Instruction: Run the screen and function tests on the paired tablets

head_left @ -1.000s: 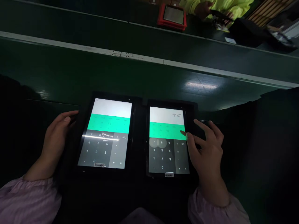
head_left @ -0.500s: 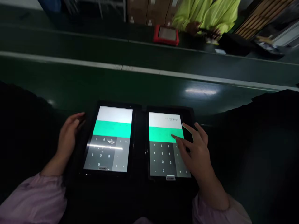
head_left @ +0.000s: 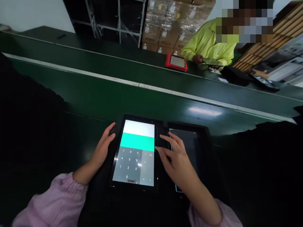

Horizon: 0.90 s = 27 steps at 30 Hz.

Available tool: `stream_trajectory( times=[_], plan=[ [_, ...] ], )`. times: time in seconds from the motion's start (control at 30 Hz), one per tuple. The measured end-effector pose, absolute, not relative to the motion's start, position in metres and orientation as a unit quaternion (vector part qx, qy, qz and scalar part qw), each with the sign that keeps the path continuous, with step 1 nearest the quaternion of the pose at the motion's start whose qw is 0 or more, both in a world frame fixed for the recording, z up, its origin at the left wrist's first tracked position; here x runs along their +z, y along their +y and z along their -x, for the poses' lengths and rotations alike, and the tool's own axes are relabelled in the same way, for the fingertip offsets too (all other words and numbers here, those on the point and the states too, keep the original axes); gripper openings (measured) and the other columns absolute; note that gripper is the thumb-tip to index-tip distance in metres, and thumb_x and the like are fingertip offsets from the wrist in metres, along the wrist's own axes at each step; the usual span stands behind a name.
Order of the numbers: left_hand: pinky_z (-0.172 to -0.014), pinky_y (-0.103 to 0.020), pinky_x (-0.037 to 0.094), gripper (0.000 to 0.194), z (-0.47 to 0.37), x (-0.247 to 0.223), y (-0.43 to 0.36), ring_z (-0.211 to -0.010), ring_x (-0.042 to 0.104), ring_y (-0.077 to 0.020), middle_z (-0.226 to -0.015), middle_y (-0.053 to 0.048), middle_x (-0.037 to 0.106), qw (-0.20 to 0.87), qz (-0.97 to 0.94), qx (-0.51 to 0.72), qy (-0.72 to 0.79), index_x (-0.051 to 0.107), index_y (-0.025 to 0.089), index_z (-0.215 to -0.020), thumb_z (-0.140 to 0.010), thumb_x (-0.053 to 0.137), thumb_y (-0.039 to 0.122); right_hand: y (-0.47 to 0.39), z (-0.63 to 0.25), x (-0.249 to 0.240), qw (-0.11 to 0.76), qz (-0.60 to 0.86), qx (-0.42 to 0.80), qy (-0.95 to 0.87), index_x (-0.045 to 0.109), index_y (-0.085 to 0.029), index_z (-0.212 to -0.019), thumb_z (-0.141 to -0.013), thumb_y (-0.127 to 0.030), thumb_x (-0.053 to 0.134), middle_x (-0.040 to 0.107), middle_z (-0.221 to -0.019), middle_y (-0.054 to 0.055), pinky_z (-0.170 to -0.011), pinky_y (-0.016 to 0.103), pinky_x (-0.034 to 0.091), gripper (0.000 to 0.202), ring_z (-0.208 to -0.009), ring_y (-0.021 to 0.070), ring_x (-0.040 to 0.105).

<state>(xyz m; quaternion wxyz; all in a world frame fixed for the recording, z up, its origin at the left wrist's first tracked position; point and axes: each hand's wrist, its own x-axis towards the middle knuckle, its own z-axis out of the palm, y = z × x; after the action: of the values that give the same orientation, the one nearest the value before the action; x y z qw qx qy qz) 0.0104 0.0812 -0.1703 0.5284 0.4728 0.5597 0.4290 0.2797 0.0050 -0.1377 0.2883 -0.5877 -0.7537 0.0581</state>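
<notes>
Two tablets lie side by side in a dark tray or case. The left tablet [head_left: 137,142] shows a calculator with a white band, a green band and grey number keys. The right tablet [head_left: 192,148] has a dark screen with a thin light outline, partly covered by my right hand [head_left: 177,157]. That hand hovers between the two, fingers spread and holding nothing, with its index fingertip near the left tablet's right edge. My left hand [head_left: 101,149] rests by the left tablet's left edge, fingers stretched out and nothing in them; whether it touches the edge I cannot tell.
Across the green bench [head_left: 94,91] runs a white strip [head_left: 106,76]. Beyond it sits a red-cased tablet [head_left: 177,62]. A person in a yellow jacket [head_left: 203,41] holds a flat device. Wrapped cartons [head_left: 163,31] and metal racking [head_left: 119,22] stand behind.
My right hand has moved left from the right tablet's screen toward the left tablet. The right tablet's calculator has given way to a dark screen. The camera view has shifted.
</notes>
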Motion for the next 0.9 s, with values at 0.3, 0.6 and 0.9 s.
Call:
stream_trajectory(
  times=[0.3, 0.6, 0.9],
  plan=[
    [-0.124, -0.05, 0.039, 0.055, 0.001, -0.172, 0.08, -0.152, 0.04, -0.0322, -0.155, -0.003, 0.057, 0.54, -0.49, 0.392, 0.561, 0.058, 0.028, -0.143, -0.092, 0.059, 0.048, 0.02, -0.258, -0.164, 0.27, 0.566, 0.034, -0.778, 0.08, -0.024, -0.113, -0.102, -0.024, 0.054, 0.054, -0.151, 0.012, -0.107, 0.07, 0.051, 0.028, -0.151, 0.0411, 0.034],
    [-0.124, -0.051, 0.038, 0.065, 0.0, -0.181, 0.079, -0.148, 0.046, -0.0324, -0.158, -0.005, 0.051, 0.552, -0.519, 0.381, 0.529, 0.048, 0.031, -0.15, -0.088, 0.066, 0.038, 0.018, -0.257, -0.166, 0.281, 0.564, 0.035, -0.776, 0.079, -0.028, -0.116, -0.101, -0.024, 0.055, 0.055, -0.151, 0.01, -0.106, 0.067, 0.053, 0.028, -0.151, 0.0406, 0.035],
    [-0.128, -0.056, 0.026, 0.089, 0.003, -0.185, 0.077, -0.159, 0.02, -0.0377, -0.171, -0.013, 0.024, 0.504, -0.616, 0.307, 0.522, 0.025, 0.025, -0.162, -0.084, 0.067, 0.031, 0.011, -0.247, -0.16, 0.308, 0.524, 0.039, -0.793, 0.079, -0.025, -0.114, -0.099, -0.018, 0.057, 0.059, -0.142, 0.013, -0.105, 0.063, 0.055, 0.028, -0.149, 0.0386, 0.037]
  ],
)
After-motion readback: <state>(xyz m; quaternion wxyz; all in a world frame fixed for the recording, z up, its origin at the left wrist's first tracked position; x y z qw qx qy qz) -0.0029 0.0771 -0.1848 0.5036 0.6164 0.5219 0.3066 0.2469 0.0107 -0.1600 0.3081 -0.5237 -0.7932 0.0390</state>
